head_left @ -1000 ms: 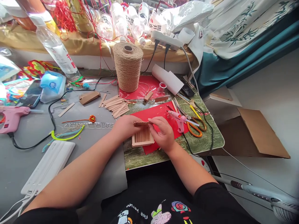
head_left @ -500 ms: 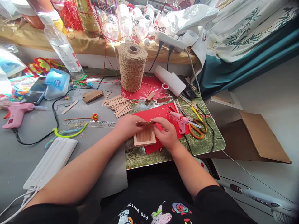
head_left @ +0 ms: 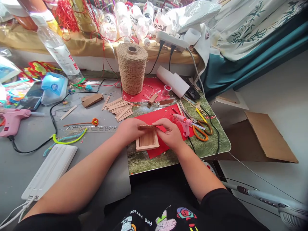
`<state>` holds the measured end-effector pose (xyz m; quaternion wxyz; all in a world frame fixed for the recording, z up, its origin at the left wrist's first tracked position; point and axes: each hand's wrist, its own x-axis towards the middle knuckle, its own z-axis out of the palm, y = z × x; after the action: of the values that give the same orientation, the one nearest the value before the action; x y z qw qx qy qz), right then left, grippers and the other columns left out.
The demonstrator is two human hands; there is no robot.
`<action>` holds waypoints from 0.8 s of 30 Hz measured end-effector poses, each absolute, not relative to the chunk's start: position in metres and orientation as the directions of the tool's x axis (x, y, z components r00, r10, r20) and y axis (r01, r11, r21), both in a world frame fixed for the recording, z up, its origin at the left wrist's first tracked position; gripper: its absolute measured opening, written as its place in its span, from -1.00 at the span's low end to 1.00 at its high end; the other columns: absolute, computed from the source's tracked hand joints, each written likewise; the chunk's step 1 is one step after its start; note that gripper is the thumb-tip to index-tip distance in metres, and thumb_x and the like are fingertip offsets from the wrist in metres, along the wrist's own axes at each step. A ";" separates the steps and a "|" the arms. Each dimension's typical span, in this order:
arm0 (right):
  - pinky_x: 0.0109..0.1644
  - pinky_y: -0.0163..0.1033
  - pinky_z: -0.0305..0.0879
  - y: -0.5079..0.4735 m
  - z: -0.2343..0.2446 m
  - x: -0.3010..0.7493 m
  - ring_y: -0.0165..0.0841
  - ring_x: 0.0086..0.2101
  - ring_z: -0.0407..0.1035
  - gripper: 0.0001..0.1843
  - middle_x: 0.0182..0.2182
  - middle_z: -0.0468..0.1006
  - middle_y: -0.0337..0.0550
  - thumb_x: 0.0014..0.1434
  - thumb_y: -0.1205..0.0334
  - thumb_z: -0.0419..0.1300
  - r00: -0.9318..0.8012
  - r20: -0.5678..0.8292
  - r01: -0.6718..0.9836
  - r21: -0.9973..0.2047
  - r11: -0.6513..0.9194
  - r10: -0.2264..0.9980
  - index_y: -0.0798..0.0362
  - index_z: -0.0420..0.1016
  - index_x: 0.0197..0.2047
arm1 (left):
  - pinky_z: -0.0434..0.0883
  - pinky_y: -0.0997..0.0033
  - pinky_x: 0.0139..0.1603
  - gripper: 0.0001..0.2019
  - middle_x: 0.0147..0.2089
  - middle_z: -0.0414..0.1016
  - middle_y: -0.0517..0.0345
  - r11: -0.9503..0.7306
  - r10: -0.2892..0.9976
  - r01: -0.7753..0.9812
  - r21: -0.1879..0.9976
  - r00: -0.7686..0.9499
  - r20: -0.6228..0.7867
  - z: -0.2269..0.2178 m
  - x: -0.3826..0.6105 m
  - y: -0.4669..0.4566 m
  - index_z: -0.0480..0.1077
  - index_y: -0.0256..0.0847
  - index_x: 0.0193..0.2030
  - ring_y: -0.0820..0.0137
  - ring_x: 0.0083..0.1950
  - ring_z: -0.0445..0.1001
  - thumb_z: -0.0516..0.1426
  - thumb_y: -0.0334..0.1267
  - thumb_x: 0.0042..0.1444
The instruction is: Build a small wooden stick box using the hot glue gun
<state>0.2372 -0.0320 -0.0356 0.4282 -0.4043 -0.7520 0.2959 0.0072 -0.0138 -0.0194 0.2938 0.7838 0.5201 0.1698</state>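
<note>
A small box of popsicle sticks (head_left: 147, 148) rests on the red sheet (head_left: 154, 154) and the wood-patterned mat, its slatted inside facing me. Above its far edge I hold a thin panel of sticks (head_left: 146, 127), seen nearly edge-on. My left hand (head_left: 130, 131) is closed on the panel's left end. At the right end, my right hand (head_left: 169, 134) pinches it between thumb and fingers. Whether the panel touches the box cannot be made out. Behind my hands lies a heap of loose popsicle sticks (head_left: 119, 108).
A pink glue gun (head_left: 184, 123) and orange-handled scissors (head_left: 201, 131) lie right of my hands. A twine spool (head_left: 132, 69) stands at the back. On the left are another pink glue gun (head_left: 13, 121), a white power bank (head_left: 49, 171), cables and a water bottle (head_left: 60, 53).
The whole view has shifted slightly, so things appear a little further left. Both hands keep hold of the panel above the box, with hardly any movement.
</note>
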 end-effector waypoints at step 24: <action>-0.12 -0.18 0.31 -0.021 -0.001 0.231 -0.24 -0.24 0.46 -0.83 -0.30 0.61 -0.11 0.24 0.51 0.27 -0.512 0.174 0.651 -0.560 0.512 0.841 0.05 0.56 -0.29 | 0.19 0.39 -0.34 -0.78 -0.30 0.69 0.21 -0.264 0.924 0.700 0.663 0.382 -0.036 -0.026 0.008 -0.013 0.72 0.05 -0.18 0.36 -0.31 0.49 0.23 -0.02 0.21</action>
<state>0.2308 -0.0207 -0.0013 0.2182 -0.4434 -0.8417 0.2176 0.0084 -0.0127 -0.0259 0.3043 0.7735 0.5249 0.1832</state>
